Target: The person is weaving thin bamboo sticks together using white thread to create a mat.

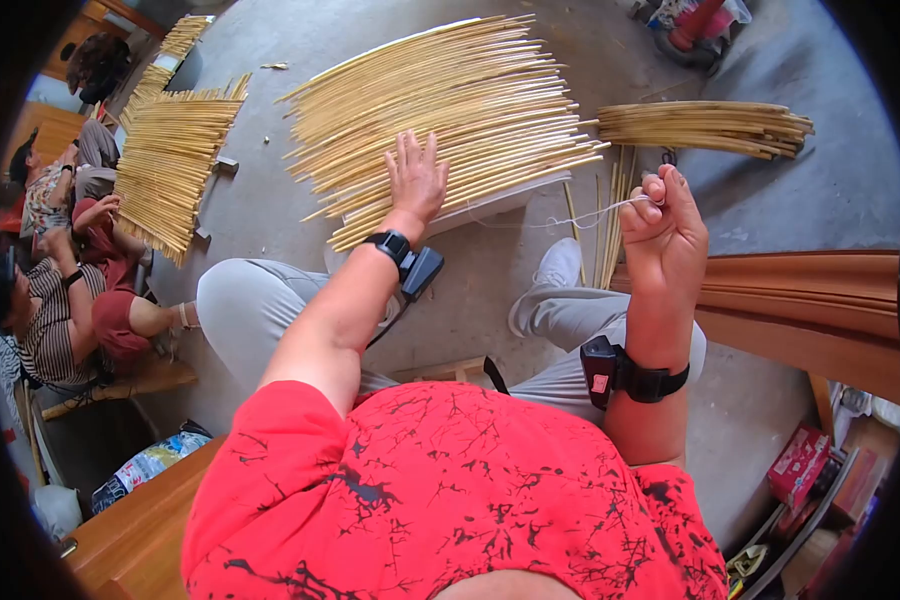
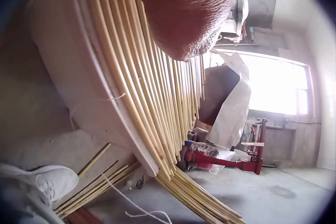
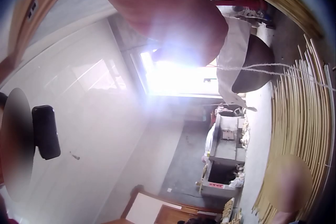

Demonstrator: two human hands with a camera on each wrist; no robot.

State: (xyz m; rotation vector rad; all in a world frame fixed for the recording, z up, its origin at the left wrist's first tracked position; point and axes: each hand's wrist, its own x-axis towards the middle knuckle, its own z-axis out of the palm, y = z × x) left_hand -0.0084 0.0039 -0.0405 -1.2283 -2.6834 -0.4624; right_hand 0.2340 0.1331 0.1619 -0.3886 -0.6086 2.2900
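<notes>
A mat of thin straw-coloured sticks [image 1: 450, 100] lies on a low pale board in front of the person. The left hand [image 1: 416, 180] rests flat on its near part, fingers spread. Raised right of the mat, the right hand [image 1: 664, 230] pinches a white string [image 1: 605, 213] with curled fingers; the string runs left towards the mat's near edge. In the left wrist view the left hand [image 2: 189, 8] lies over the sticks [image 2: 126, 50], and string [image 2: 126, 198] hangs below. The right wrist view shows the right hand [image 3: 163, 14] large at the top, with string [image 3: 262, 68] stretching right.
A bundle of sticks [image 1: 710, 128] lies right of the mat, with loose sticks [image 1: 610, 230] near the person's shoe [image 1: 560, 262]. At the left, people sit beside another stick mat [image 1: 175, 160]. A wooden edge [image 1: 800, 300] runs along the right.
</notes>
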